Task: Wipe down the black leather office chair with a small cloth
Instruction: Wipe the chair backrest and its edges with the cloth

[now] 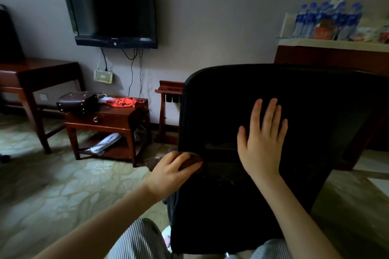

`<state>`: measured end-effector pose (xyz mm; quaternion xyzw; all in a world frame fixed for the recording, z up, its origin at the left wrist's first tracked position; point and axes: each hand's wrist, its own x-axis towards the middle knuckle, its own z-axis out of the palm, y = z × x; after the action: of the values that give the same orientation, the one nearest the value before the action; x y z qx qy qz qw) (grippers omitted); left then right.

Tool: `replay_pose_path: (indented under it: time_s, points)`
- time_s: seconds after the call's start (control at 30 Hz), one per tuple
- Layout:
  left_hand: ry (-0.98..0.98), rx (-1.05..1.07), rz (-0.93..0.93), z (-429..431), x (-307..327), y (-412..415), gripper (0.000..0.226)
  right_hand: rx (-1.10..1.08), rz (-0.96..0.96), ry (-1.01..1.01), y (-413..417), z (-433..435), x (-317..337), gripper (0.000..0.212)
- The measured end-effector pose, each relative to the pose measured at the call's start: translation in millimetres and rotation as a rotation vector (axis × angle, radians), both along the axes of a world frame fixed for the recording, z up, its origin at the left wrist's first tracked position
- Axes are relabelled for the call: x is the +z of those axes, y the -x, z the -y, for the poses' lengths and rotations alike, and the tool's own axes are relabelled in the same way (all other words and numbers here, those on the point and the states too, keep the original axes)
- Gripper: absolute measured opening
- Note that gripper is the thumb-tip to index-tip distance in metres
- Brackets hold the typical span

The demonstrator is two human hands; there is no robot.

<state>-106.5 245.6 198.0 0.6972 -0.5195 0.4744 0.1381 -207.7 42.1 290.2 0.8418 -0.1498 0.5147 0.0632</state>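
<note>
The black leather office chair [315, 111] stands right in front of me with the back of its backrest facing me. My right hand [262, 143] lies flat on the middle of the backrest, fingers straight and spread. My left hand [171, 171] grips a small brown cloth [192, 163] and presses it against the backrest's lower left edge. Part of the cloth sticks out to the left of the hand; the rest is hidden under my fingers.
A low wooden side table [109, 121] with a dark bag [76, 102] and red fabric [124, 102] stands left of the chair. A wall television [111, 10] hangs above it. A wooden desk [31, 75] is far left. Water bottles [328, 21] stand on a counter at right.
</note>
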Motion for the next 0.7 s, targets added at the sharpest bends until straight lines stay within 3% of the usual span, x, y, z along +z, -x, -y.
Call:
replay_pose_path:
  time_s: [0.1, 0.27, 0.37, 0.53, 0.7]
  points:
    - [-0.065, 0.023, 0.050, -5.8, 9.3, 4.3, 0.037, 0.027, 0.016, -0.003, -0.2, 1.2, -1.5, 0.066]
    - [0.328, 0.042, 0.087, 14.4, 86.0, 14.9, 0.032, 0.161, 0.028, -0.016, 3.0, 7.0, -6.1, 0.068]
    - [0.394, 0.056, 0.219, 29.6, 112.0, 12.3, 0.027, 0.210, -0.014, -0.001, 5.9, 17.9, -5.4, 0.068]
    - [0.456, 0.084, 0.224, 45.3, 86.6, 9.3, 0.034, 0.240, -0.027, 0.052, 4.8, 33.7, -9.9, 0.067]
    - [0.363, 0.106, 0.155, 56.9, 46.4, 12.3, 0.036, 0.320, 0.053, 0.053, -2.9, 36.5, -23.0, 0.071]
